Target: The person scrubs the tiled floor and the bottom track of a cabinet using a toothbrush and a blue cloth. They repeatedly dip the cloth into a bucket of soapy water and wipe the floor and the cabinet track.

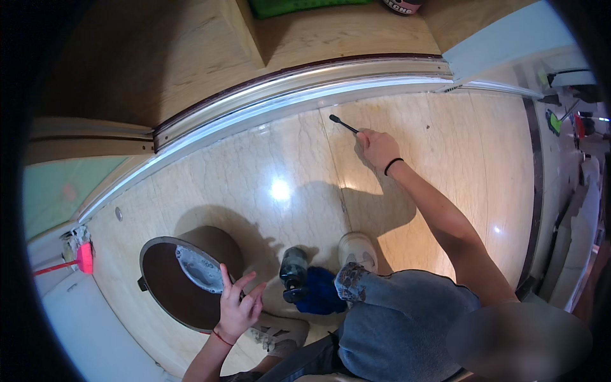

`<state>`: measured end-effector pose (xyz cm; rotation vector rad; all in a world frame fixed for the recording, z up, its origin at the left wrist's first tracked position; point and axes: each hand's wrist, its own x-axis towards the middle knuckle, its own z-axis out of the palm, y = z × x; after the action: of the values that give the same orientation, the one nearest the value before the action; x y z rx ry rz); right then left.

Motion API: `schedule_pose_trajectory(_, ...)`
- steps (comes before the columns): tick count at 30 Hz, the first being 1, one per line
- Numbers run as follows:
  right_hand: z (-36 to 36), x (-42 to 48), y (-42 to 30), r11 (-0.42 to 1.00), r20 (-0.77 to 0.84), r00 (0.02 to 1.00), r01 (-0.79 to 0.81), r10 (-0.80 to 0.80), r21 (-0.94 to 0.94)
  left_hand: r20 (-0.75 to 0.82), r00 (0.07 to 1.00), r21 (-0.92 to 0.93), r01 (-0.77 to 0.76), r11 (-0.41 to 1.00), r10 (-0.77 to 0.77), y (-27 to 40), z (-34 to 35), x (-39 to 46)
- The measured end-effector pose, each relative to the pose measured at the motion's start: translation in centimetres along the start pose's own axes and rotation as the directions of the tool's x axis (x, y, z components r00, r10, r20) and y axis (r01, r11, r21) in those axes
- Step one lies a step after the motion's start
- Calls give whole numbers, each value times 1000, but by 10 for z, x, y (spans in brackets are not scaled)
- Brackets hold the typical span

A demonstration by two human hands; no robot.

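Observation:
A slim black handle with a thicker rounded end [342,123] is held in my right hand [378,147], just above the floor near the cabinet's sliding-door track; its other end is hidden in the grip. My left hand [240,304], fingers spread, is over the near rim of a large brown bucket [217,241]. A small dark part by its fingers is unclear. Sudsy water [198,270] shows inside the bucket. Between bucket and my shoe [357,250] are a dark translucent bottle with a black top [294,265] and a blue cloth-like item [321,292].
Ahead runs the metal door track [296,98] of a wooden cabinet [334,36], with a green basket [305,5] inside. A pink brush head [85,258] on a red handle lies at the left wall. A blurred oval covers the lower right.

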<state>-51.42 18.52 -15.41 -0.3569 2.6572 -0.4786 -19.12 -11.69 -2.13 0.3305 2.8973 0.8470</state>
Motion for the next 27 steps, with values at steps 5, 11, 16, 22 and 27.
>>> schedule_pose_trajectory(5, 9, 2, 1, 997, -15, 997, 69, -70, -35, -3, 1000, 9, -8, 1000, 9, 1, 0, 1)
schedule_pose_trajectory(11, 20, -4, 0, 994, -54, 992, 113, -113, 2, -10, 1000, 10, -10, 1000, 10, 2, -1, 5)
schedule_pose_trajectory(16, 4, -4, -19, 997, 15, 1000, -3, 2, 72, -12, 1000, 2, 1, 1000, -1, 2, -1, 3)
schedule_pose_trajectory(22, 24, -8, -8, 993, 9, 993, 116, -116, -7, -17, 1000, 15, 8, 1000, -7, 5, -1, 6)
schedule_pose_trajectory(27, 29, -16, -17, 993, 26, 996, 78, -80, 84, -43, 999, 17, 31, 999, -31, 10, -4, 10)
